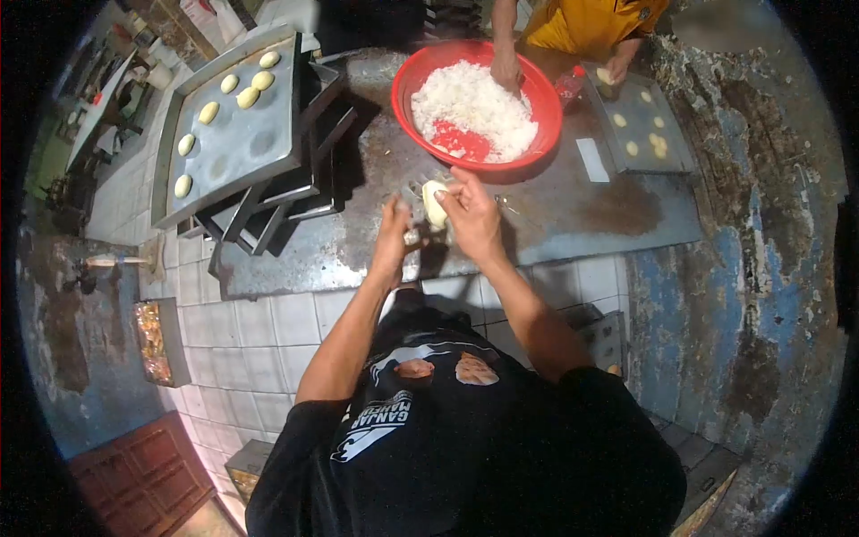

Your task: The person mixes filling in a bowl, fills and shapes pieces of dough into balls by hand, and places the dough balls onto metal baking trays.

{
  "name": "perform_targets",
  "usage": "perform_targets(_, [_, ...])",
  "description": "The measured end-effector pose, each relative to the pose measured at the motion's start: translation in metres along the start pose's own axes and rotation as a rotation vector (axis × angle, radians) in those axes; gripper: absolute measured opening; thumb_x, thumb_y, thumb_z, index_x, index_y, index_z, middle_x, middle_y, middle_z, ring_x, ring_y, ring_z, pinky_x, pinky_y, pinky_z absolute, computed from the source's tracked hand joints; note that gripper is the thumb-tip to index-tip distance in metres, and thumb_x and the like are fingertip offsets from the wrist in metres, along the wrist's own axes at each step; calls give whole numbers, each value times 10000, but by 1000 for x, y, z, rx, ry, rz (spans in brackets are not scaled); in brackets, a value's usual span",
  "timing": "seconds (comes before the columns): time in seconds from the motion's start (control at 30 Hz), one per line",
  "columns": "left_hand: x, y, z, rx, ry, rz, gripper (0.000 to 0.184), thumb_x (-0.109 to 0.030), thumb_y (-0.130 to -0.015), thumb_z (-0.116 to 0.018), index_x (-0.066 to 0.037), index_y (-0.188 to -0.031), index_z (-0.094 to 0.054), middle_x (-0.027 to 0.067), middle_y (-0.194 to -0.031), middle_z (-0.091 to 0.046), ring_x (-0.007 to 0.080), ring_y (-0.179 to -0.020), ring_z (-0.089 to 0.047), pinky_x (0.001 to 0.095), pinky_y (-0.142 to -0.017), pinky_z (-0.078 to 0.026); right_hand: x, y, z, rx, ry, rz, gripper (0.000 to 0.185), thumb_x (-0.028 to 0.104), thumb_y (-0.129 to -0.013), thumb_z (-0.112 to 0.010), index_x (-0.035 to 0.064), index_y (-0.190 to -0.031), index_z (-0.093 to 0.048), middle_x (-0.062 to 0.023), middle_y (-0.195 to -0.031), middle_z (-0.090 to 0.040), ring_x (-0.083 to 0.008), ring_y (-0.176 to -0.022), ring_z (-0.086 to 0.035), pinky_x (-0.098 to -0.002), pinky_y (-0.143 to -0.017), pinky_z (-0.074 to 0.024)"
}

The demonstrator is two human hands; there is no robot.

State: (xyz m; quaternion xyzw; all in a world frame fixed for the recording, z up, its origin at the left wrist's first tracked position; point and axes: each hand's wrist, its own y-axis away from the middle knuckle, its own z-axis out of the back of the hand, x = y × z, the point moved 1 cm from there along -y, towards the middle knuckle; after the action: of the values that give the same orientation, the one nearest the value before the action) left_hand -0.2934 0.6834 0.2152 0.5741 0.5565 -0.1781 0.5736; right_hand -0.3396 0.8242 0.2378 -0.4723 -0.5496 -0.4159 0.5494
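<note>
In the head view, a pale, flattened piece of dough (436, 204) is held up over the near part of the worktable, between my two hands. My right hand (472, 215) pinches it at its right side with thumb and fingers. My left hand (394, 234) is just left of the dough, fingers curled around something greyish and blurred that I cannot make out. Beyond both hands stands a wide red basin (548, 134) partly filled with a white, crumbly mass (470, 98).
At left, a tray (228, 148) with several dough pieces tops a stack of dark trays (327, 134). A co-worker in a yellow shirt (582, 22) reaches into the basin. Another tray (658, 157) with dough and a white card (591, 160) lie on the metal worktable (304, 268).
</note>
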Motion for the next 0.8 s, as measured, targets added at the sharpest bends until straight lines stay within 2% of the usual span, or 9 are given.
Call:
perform_targets(0.03, [13, -7, 13, 126, -255, 60, 469, -246, -1005, -575, -54, -1423, -483, 116, -1207, -632, 222, -1131, -581, 343, -923, -501, -11, -5, 2, -37, 308, -29, 316, 107, -938, -664, 25, -1241, -629, -156, -1013, -728, -231, -887, -710, -355, -781, -558])
perform_targets(0.07, [31, -19, 22, 196, -367, 72, 353, -129, -979, -611, -54, -1315, -535, 53, -1073, -627, 123, -971, -583, 274, -814, -497, 13, -2, -2, 172, 547, -109, 290, 141, -897, -674, 79, -1180, -673, -157, -969, -707, -296, -938, -688, -417, -844, -540])
perform_targets(0.13, [41, -23, 20, 240, -443, -149, 373, -66, -952, -614, -46, -1316, -537, 37, -1074, -649, 118, -962, -610, 262, -854, -492, -14, -22, -6, 580, 749, 502, 227, 187, -904, -663, 65, -1093, -696, -138, -936, -672, -341, -959, -642, -398, -838, -512])
perform_targets(0.27, [16, -72, 9, 333, -87, 38, 464, 7, -904, -646, -49, -1346, -517, 45, -1111, -661, 130, -995, -636, 263, -902, -494, -63, -151, 20, 246, 517, 23, 250, 168, -851, -695, 67, -1081, -701, -125, -907, -686, -365, -873, -664, -433, -802, -539])
perform_targets(0.37, [-25, -103, 6, 333, -90, -146, 737, 120, -807, -722, -69, -1445, -405, 70, -1168, -651, 149, -1070, -643, 290, -983, -498, -110, -245, 47, 241, 833, 116, 223, 180, -896, -625, 70, -1071, -709, -165, -1074, -707, -349, -964, -686, -427, -885, -533])
perform_targets(0.53, [-79, -145, 12, 196, -98, -195, 777, 116, -742, -787, -66, -1416, -446, 65, -1153, -653, 144, -1068, -631, 293, -956, -509, -215, -298, 31, 366, 1045, 317, 198, 118, -818, -697, 51, -1005, -702, -156, -1043, -686, -371, -961, -661, -465, -839, -537])
perform_targets(0.7, [-83, -176, 26, 179, -247, -190, 491, 44, -810, -787, -38, -1240, -564, 54, -1140, -672, 124, -1067, -631, 273, -959, -503, -211, -304, 37, 473, 1263, 183, 232, 99, -840, -693, 45, -1065, -706, -163, -1059, -683, -289, -974, -673, -392, -844, -546])
perform_targets(0.77, [-86, -183, 16, 206, -264, -244, 431, -4, -847, -781, -39, -1227, -580, 52, -1137, -672, 117, -1064, -625, 272, -957, -499, -164, -310, 52, 257, 401, -506, 216, 112, -909, -682, 2, -1095, -688, -120, -1003, -699, -174, -897, -673, -316, -800, -544])
perform_targets(0.8, [-83, -186, 10, 205, -251, -251, 431, -4, -847, -781, -39, -1227, -580, 52, -1137, -672, 117, -1064, -625, 272, -957, -499, -143, -306, 55, 260, 414, -499, 216, 112, -909, -682, 2, -1095, -688, -120, -1003, -699, -174, -897, -673, -316, -800, -544])
